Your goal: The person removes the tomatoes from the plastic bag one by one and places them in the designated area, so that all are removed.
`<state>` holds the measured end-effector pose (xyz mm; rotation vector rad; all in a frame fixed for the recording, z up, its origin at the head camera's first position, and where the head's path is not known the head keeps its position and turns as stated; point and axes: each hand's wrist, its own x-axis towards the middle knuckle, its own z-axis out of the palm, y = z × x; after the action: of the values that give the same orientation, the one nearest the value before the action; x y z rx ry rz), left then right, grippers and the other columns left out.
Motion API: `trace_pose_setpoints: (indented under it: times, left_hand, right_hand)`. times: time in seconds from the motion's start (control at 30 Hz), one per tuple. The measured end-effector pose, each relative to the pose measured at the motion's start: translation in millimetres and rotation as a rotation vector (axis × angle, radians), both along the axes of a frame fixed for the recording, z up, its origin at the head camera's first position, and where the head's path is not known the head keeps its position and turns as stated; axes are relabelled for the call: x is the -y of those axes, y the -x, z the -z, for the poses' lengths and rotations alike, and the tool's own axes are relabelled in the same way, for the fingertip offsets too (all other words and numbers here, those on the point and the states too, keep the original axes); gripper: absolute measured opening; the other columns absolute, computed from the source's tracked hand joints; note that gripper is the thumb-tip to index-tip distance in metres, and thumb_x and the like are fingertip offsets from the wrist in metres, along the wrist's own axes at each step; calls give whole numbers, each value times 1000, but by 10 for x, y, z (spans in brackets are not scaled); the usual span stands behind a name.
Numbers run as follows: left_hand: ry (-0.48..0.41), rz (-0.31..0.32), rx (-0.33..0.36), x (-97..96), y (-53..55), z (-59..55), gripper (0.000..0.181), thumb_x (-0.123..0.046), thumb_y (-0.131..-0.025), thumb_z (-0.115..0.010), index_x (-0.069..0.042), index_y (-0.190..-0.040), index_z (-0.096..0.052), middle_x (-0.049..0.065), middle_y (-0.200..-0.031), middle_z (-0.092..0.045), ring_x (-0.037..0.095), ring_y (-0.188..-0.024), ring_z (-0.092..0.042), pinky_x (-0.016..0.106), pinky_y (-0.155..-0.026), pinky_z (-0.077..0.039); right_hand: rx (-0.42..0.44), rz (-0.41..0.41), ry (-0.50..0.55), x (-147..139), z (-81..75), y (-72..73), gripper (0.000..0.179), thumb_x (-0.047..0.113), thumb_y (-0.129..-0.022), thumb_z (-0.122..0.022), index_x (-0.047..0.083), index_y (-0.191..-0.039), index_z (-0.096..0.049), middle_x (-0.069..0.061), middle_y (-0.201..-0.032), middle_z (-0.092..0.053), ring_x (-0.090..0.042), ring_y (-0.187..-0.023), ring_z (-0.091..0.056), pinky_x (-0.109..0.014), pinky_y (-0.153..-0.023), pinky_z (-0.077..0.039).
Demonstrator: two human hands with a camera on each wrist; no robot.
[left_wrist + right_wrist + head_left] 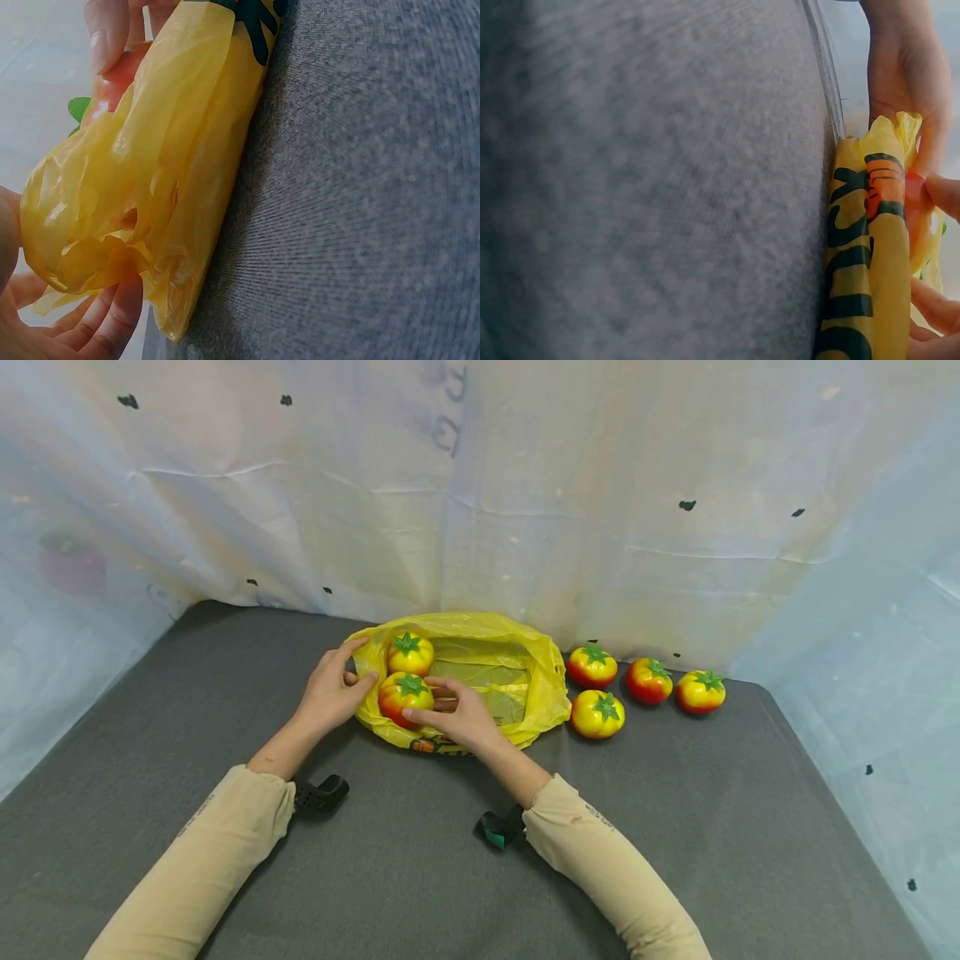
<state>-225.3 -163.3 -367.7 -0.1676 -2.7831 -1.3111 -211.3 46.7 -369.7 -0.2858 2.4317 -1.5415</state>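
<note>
Yellow plastic bag (553,695) — left hand (333,689) pinches its rim — right hand (459,714) grips the nearer tomato (399,695) inside.

Two tomatoes (403,700) inside yellow bag (551,689)

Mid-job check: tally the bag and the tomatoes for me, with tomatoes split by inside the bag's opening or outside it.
Yellow bag: 1
Tomatoes within its opening: 2
Tomatoes outside, to its right: 4
Total: 7
</note>
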Motion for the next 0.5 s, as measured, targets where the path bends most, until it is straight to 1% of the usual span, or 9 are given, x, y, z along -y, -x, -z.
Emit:
trace_pose_setpoints:
  times: [0.23,0.5]
  left_hand:
    - [-1,2,0,-2,-1,-11,58,-20,-98,-52,-6,-150,-30,29,-138,-35,26,-83,-52,30,-63,-44]
    - [10,-3,-8,-5,4,4,57,-20,-99,-52,-7,-150,-30,29,-138,-36,26,-84,-52,31,-63,-45]
  right_hand:
    - [22,14,-4,-28,-29,0,61,33,-82,-75,17,-136,-54,-11,-131,-57,-29,-117,-56,-39,-88,-51]
    - [1,3,11,-110,-40,-23,61,30,-81,-76,18,-136,-54,-11,-131,-57,-28,-117,-56,-40,-89,-50]
